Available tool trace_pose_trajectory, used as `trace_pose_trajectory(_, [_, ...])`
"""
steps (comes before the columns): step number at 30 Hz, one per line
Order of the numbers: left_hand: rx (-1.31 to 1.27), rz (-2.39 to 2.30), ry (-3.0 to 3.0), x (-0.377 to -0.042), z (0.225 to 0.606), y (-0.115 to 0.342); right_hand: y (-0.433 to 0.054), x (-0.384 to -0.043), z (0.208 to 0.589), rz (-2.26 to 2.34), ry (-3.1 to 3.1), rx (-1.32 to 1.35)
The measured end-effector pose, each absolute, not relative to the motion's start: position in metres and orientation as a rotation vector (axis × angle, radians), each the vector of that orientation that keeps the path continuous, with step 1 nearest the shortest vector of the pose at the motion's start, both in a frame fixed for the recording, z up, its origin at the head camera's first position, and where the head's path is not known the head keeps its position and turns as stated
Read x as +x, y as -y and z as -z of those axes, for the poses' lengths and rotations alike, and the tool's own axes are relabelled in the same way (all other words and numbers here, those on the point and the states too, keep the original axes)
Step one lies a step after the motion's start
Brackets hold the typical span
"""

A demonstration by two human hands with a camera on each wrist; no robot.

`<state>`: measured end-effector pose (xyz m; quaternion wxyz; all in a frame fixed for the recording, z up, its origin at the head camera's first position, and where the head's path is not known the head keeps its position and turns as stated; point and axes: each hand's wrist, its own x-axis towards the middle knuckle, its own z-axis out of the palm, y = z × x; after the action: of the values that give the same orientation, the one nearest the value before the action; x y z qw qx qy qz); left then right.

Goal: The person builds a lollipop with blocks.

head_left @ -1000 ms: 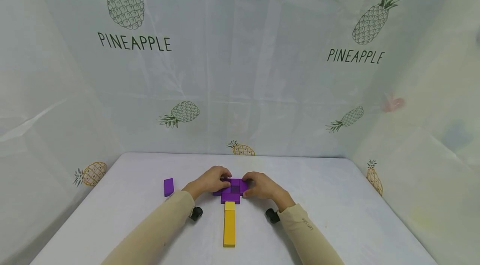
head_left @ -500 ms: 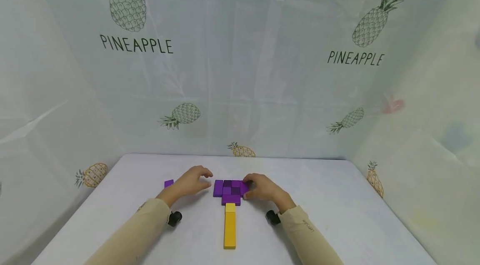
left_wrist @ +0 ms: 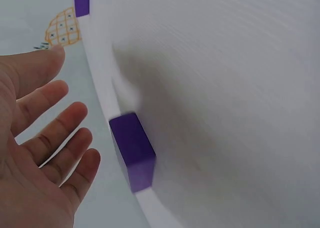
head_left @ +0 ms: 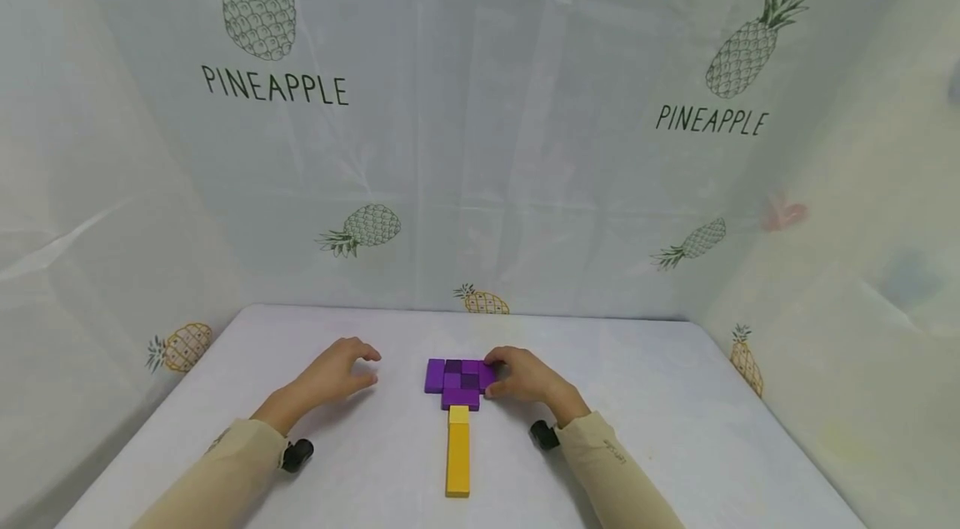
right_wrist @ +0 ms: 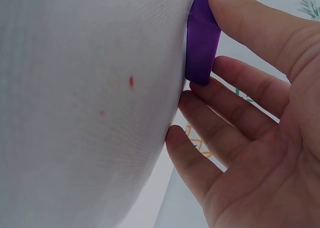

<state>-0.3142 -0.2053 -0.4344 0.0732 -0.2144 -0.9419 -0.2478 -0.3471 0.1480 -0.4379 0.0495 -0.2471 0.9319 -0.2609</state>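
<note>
In the head view, purple blocks [head_left: 461, 397] lie close together in a flat cluster, two darker than the others. My right hand [head_left: 528, 376] has thumb and fingers at opposite ends of the cluster's right-hand purple block [head_left: 487, 374], pinching it. The right wrist view shows that purple block [right_wrist: 202, 43] between the thumb and fingertips, with the lower fingers touching the white surface. My left hand [head_left: 328, 376] is apart from the cluster on its left, fingers spread and holding nothing. A separate purple block [left_wrist: 134, 148] stands beside its fingers in the left wrist view; the head view hides it behind the hand.
Below the cluster, a short yellow block [head_left: 459, 414] and a long yellow block [head_left: 458, 461] lie in line toward me. The white table [head_left: 660, 421] is enclosed by pineapple-print curtains [head_left: 525, 137] at the back and sides. Black wrist cameras [head_left: 297, 455] hang under both wrists.
My left hand has let go of the cluster's left side and moved left, over the separate purple block. The right hand keeps its place on the right-hand block.
</note>
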Motion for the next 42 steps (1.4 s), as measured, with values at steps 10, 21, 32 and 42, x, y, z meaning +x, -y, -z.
trace_pose_trajectory(10, [-0.634, 0.609, 2.769, -0.307, 0.439, 0.233, -0.147, -0.349, 0.437, 0.793, -2.838, -0.779])
trace_pose_trajectory(21, [-0.546, 0.550, 2.788, -0.295, 0.438, 0.251, -0.145, -0.351, 0.435, 0.789, -2.845, -0.771])
trace_pose_trajectory(32, [-0.504, 0.595, 2.847, -0.296, 0.447, 0.260, -0.147, -0.349, 0.437, 0.793, -2.843, -0.729])
trace_pose_trajectory(42, [-0.506, 0.712, 2.868, -0.303, 0.442, 0.255, -0.148, -0.348, 0.438, 0.797, -2.836, -0.727])
